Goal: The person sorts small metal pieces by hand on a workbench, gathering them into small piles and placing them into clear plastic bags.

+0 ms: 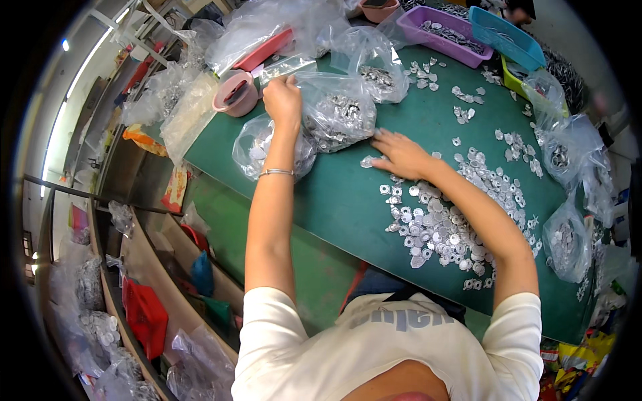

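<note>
The left hand (282,100) is pinching the clear plastic bag of silver metal discs (338,113); the right hand (399,154) is lying with fingers spread, empty, on the green worktop (348,200).

Two hands, the left hand (282,99) and the right hand (400,154), are seen on one green desk (348,200), with one purple tray (438,30), one blue tray (505,33), and uncountably many small metal washers (435,227).

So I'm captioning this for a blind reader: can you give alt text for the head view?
A person's left hand grips the top of a clear plastic bag of small silver metal rings on a green table, while the right hand rests flat beside a loose pile of rings. More filled bags and coloured trays surround them.
</note>
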Demonstrator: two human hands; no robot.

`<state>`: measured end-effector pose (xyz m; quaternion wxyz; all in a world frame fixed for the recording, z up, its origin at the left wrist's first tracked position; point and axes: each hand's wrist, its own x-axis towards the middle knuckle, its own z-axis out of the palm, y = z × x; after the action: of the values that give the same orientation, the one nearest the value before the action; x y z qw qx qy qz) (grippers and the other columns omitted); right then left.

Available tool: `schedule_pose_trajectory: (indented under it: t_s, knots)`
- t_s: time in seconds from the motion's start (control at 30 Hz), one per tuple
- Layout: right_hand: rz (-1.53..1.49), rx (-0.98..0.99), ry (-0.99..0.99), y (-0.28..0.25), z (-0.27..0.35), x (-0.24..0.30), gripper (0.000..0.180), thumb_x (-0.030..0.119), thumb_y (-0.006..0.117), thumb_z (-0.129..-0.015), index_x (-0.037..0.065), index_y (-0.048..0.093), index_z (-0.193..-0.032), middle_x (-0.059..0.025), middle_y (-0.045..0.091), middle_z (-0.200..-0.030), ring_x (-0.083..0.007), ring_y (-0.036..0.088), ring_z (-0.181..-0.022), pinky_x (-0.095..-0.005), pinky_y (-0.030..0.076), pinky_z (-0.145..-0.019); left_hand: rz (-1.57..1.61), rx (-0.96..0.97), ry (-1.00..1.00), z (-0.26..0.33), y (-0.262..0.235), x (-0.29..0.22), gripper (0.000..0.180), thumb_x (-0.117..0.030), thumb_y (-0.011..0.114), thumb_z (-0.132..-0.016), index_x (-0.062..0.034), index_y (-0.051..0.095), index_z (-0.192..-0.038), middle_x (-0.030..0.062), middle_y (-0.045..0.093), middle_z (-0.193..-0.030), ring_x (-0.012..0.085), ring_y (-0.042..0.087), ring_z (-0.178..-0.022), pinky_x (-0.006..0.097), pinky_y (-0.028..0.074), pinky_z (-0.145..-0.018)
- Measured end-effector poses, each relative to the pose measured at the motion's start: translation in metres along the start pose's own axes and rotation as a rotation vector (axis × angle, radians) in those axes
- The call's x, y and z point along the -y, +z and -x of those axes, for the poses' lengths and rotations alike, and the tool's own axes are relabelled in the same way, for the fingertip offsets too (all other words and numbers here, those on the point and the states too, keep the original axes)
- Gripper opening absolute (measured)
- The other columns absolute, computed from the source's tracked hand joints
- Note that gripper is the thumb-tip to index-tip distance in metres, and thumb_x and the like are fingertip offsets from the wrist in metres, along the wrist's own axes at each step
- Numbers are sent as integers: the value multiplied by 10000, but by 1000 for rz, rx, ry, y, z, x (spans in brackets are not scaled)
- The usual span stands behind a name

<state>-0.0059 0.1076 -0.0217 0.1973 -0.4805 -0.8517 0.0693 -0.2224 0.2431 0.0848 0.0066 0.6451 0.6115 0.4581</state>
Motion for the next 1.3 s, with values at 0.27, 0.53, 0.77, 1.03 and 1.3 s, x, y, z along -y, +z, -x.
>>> schedule_pose_trajectory:
  t_s: [0.27, 0.53, 0.77, 1.03, 1.3]
  knots:
    - [-89, -87, -72, -27, 17, 36, 426, 383, 526, -860, 86, 541, -1165, -97, 498, -1218, -270, 429, -1154, -436, 340, -942, 102, -26, 61, 11, -2, -7, 200, -153, 585, -797, 24, 677, -811, 228, 622, -679, 319, 638, -621, 373, 482, -630]
    - [8, 146, -120, -36, 74, 29, 400, 376, 490, -886, 157, 499, -1220, -89, 418, -1328, -337, 312, -1276, -502, 308, -996, 155, 43, 108, 34, -15, -15, 178, -151, 589, -799, 3, 669, -839, 223, 619, -713, 354, 621, -656, 391, 472, -639]
    - [44, 129, 58, -89, 170, 53, 426, 332, 564, -842, 94, 518, -1192, -94, 454, -1290, -357, 349, -1244, -454, 329, -991, 231, -278, 447, 86, -36, -53, 293, 21, 589, -756, 54, 541, -1044, 174, 591, -900, 355, 572, -836, 400, 432, -801]
    - [-383, -238, 552, -108, 210, 20, 352, 251, 544, -863, 51, 559, -1152, -131, 494, -1262, -310, 390, -1230, -406, 322, -997, 415, 655, 750, 222, -14, -69, 320, -75, 543, -831, 82, 488, -1104, 268, 488, -1149, 430, 484, -1046, 462, 393, -899]
    - [28, -154, 522, -84, 225, -11, 502, 414, 496, -870, 122, 467, -1277, -150, 388, -1364, -363, 303, -1285, -479, 206, -1059, 162, 861, 544, 221, 26, -72, 445, -263, 428, -925, 53, 430, -1239, 285, 359, -1326, 433, 340, -1232, 473, 258, -1035]
